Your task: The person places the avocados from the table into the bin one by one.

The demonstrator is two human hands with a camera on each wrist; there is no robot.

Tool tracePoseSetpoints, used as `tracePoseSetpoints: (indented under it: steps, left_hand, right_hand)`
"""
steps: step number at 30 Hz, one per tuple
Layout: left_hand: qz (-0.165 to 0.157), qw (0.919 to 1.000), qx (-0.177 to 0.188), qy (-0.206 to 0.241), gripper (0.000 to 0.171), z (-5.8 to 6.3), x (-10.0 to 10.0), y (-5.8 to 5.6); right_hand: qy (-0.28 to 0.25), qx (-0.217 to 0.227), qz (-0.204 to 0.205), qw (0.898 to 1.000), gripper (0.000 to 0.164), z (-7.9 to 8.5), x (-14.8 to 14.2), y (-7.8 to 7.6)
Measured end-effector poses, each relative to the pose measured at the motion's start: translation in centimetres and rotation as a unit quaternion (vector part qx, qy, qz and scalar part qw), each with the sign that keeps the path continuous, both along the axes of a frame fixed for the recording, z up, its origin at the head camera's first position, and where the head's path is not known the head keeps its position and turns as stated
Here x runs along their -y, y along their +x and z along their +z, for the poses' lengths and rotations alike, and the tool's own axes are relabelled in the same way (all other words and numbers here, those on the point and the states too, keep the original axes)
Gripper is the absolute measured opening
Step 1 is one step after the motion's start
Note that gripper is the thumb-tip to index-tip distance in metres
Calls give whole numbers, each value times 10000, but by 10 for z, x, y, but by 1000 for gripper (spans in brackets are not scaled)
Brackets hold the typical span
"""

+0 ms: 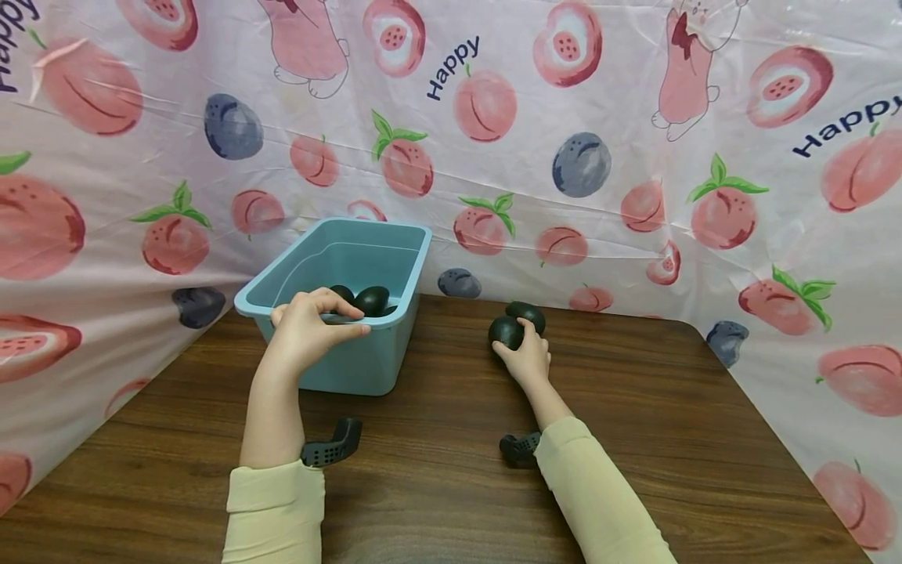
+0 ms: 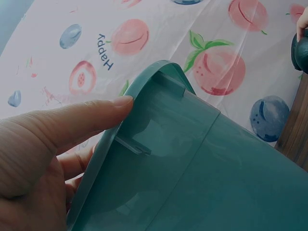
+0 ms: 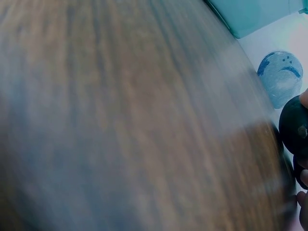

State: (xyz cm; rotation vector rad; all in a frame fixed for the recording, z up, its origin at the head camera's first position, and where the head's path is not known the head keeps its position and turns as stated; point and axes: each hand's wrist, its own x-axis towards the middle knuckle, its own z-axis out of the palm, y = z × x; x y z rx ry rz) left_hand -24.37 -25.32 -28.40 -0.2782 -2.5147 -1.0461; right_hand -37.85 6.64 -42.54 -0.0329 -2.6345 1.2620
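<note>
My left hand (image 1: 304,329) holds the near rim of a light blue plastic bin (image 1: 352,366). In the left wrist view the thumb (image 2: 91,120) lies along the outer side of the rim, and the other fingers are partly hidden behind it. Inside the bin are several dark green avocados (image 1: 372,301), partly covered by the hand and rim. On the table to the right, my right hand (image 1: 528,362) grips a dark avocado (image 1: 506,335) between thumb and fingers. A second avocado (image 1: 530,315) lies just behind it. Only fingertips and these avocados (image 3: 293,126) show at the right wrist view's edge.
The brown wooden table (image 1: 451,470) ends at a fruit-printed sheet (image 1: 493,172) hanging behind and along both sides. The bin stands at the back left, close to that sheet. Each wrist wears a black camera mount (image 1: 333,445).
</note>
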Motion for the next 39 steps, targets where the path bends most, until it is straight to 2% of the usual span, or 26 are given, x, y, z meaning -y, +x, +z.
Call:
tracePoseSetpoints:
  steps: [16,27,39]
  left_hand:
    - [13,10000,28,-20,21,1,0,0]
    - [-13,10000,-11,1,20,1,0,0]
    - [-1,10000,38,-14,21,0,-1,1]
  right_hand:
    - [-5,-246,-32,9997,70,1,3,4]
    - [-281,-284,28,9992,70,1,5,5]
    - [-216,-436,-2,9988,69,5,4,8]
